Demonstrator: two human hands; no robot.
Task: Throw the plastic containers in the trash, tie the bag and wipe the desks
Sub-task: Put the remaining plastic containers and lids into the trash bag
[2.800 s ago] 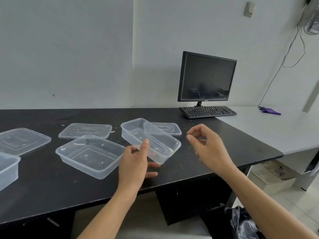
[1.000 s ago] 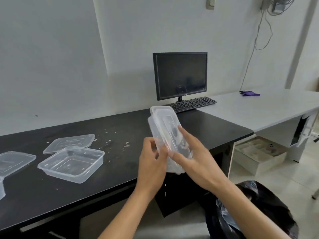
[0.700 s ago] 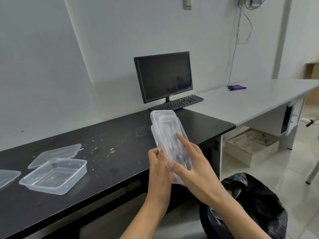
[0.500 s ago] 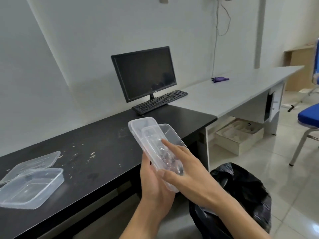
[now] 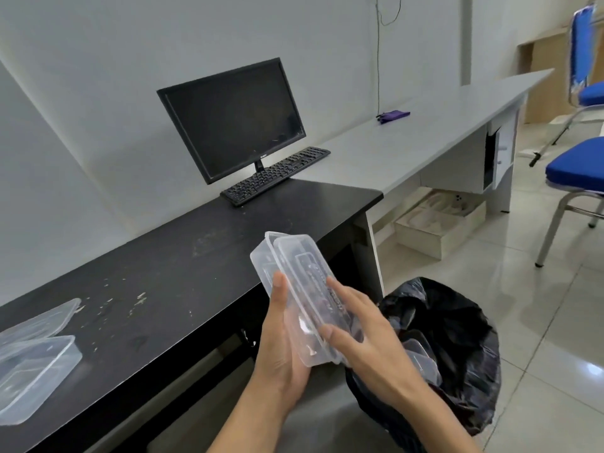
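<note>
A clear plastic container with its lid [image 5: 295, 273] is held upright between both hands, just past the front edge of the black desk [image 5: 170, 266]. My left hand [image 5: 281, 341] grips it from the left and below. My right hand [image 5: 362, 344] presses flat on the lid side. Right beside them, on the floor, stands an open black trash bag [image 5: 457, 348] with a clear container [image 5: 421, 361] inside. Another clear container [image 5: 29, 371] and a loose lid [image 5: 39, 318] lie at the desk's left end. Crumbs speckle the desk top.
A black monitor [image 5: 232, 116] and keyboard [image 5: 274, 173] stand at the back of the black desk. A grey desk [image 5: 425, 125] adjoins on the right with a purple cloth [image 5: 394, 115] on it. A blue chair [image 5: 575, 178] and a box [image 5: 441, 220] are on the tiled floor.
Both hands picked the container and lid off the desk, pressed them together and carried them right and down toward the trash bag. My view has turned right.
</note>
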